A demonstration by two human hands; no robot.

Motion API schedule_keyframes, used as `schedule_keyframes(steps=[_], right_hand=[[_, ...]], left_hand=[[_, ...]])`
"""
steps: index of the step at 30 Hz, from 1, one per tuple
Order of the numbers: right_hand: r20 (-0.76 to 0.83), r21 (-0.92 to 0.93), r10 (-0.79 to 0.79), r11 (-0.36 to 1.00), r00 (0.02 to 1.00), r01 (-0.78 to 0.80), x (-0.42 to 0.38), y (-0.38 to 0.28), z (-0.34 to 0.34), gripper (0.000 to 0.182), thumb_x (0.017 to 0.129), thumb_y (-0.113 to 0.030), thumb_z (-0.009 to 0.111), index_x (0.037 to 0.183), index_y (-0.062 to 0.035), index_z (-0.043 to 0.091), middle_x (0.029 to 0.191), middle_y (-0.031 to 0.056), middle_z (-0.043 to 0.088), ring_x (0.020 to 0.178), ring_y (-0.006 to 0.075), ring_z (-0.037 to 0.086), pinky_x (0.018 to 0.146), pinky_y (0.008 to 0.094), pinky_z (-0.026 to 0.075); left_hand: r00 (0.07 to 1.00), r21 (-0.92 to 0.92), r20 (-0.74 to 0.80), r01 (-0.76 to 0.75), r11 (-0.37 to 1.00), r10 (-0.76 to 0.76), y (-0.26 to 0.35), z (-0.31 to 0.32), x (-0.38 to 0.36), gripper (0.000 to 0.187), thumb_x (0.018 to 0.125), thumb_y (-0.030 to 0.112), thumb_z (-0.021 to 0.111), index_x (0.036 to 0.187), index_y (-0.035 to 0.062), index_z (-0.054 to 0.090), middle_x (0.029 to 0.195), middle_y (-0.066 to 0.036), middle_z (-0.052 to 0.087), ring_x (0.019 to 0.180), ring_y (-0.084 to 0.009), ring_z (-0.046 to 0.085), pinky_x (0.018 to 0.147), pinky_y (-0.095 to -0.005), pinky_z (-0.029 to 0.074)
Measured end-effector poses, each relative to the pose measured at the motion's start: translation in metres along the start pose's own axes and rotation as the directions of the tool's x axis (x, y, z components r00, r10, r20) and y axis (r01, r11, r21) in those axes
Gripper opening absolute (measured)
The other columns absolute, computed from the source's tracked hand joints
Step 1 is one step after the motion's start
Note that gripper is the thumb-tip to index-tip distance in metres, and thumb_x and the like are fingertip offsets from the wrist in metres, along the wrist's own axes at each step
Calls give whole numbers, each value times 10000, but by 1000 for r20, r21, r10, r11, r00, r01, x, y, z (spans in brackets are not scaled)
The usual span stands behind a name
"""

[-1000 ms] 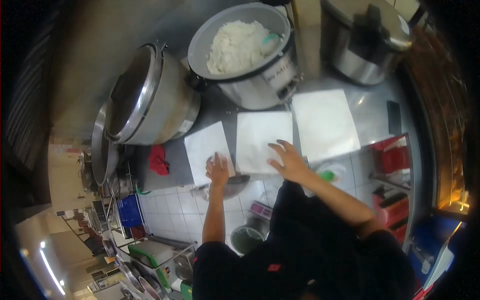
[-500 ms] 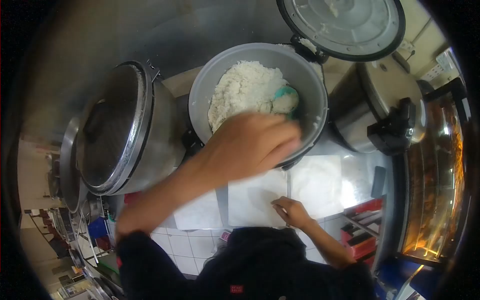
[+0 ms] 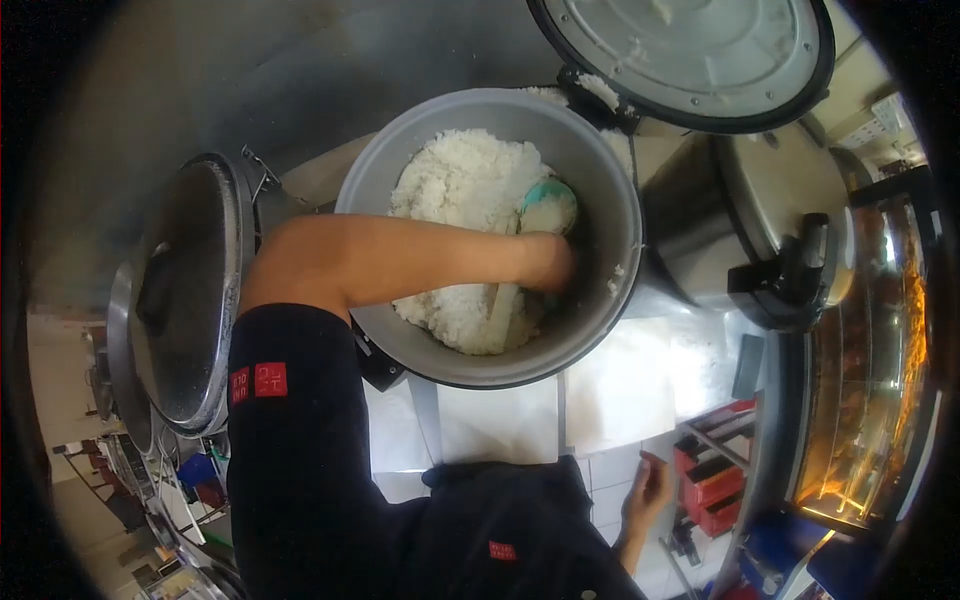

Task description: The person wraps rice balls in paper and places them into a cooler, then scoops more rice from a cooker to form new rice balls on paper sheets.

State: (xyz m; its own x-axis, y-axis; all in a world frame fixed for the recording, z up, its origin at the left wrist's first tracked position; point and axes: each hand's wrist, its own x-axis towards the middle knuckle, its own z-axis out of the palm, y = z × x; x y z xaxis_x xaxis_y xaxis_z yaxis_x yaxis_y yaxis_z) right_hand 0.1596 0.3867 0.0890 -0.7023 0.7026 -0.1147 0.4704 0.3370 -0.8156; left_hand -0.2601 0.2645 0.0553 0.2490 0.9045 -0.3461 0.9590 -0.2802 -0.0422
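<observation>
My left hand is inside a large grey pot of white rice. It is beside a teal scoop that has rice in it; my fingers are hidden, so any grip on the scoop cannot be made out. A pale flat utensil lies in the rice beneath my forearm. My right hand hangs low at the right, fingers apart and empty, near the counter's front edge. White paper sheets lie on the counter in front of the pot.
The pot's round lid stands raised at the back. A closed metal cooker is on the right, with a lit glass cabinet beyond it. Another large lidded vessel stands at the left. Red containers are below the counter at right.
My left hand has gone from above the pot's near rim down into it, beside the scoop. My right hand has left the paper and moved right and down. The view has shifted slightly.
</observation>
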Motion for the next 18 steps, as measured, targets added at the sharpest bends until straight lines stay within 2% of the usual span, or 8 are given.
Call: schedule_keyframes(steps=[2,8,10,11,12,15,16,18], right_hand=[[-19,17,24,1000,1000,-24,-7,-1,-3,190,985,-119,553,1020,39,653,857,105,682,754,107,590,672,254,466],[20,-28,-102,994,995,103,-2,-25,-20,184,973,-114,564,1016,33,665,859,110,689,755,116,598,665,263,467],[34,-80,-260,962,965,262,4,-34,-29,165,957,-98,575,1003,24,676,858,116,697,734,133,609,670,270,476],[28,-77,-316,945,948,317,7,-40,-34,156,946,-90,582,998,17,683,852,109,704,703,133,606,639,274,471],[53,-87,-378,920,924,382,12,-53,-40,128,918,-67,593,972,4,684,799,106,697,630,153,600,585,285,461],[102,-1,-732,677,674,736,38,-99,-54,120,805,4,617,901,-26,682,661,89,644,494,197,550,507,302,430],[280,97,-840,506,465,857,55,-130,-67,154,771,1,633,911,-35,687,613,65,602,484,181,540,487,311,417],[448,210,-868,333,212,919,69,-193,-69,151,767,-34,665,914,-52,692,599,56,569,493,193,541,478,322,414]], left_hand=[[998,46,46,-53,998,51,2,2,2,175,862,107,539,857,94,714,899,-88,717,860,-280,695,698,-400,567],[969,119,-193,-135,984,156,-6,10,-2,213,853,106,548,1025,121,673,1002,-60,693,886,-263,685,701,-381,562],[989,216,40,-151,965,145,-5,-30,-19,248,822,110,571,1059,126,642,1000,-41,672,867,-246,675,691,-363,554],[990,219,40,-138,966,132,-5,-44,-29,248,822,110,571,1059,126,642,1000,-41,672,867,-246,675,691,-363,554],[987,199,-146,-41,979,71,-5,-58,-39,226,805,119,583,1023,133,642,962,-38,662,844,-241,671,685,-350,549],[822,-21,-550,163,986,-147,-8,-102,-73,160,790,123,608,949,125,630,891,-49,632,809,-270,657,689,-368,537],[679,-169,-642,329,929,-357,-5,-117,-97,161,794,118,617,954,111,624,905,-58,637,826,-286,655,703,-385,533],[342,-445,-689,497,745,-640,6,-142,-135,162,807,103,642,965,79,614,932,-80,645,854,-301,655,740,-412,526]])
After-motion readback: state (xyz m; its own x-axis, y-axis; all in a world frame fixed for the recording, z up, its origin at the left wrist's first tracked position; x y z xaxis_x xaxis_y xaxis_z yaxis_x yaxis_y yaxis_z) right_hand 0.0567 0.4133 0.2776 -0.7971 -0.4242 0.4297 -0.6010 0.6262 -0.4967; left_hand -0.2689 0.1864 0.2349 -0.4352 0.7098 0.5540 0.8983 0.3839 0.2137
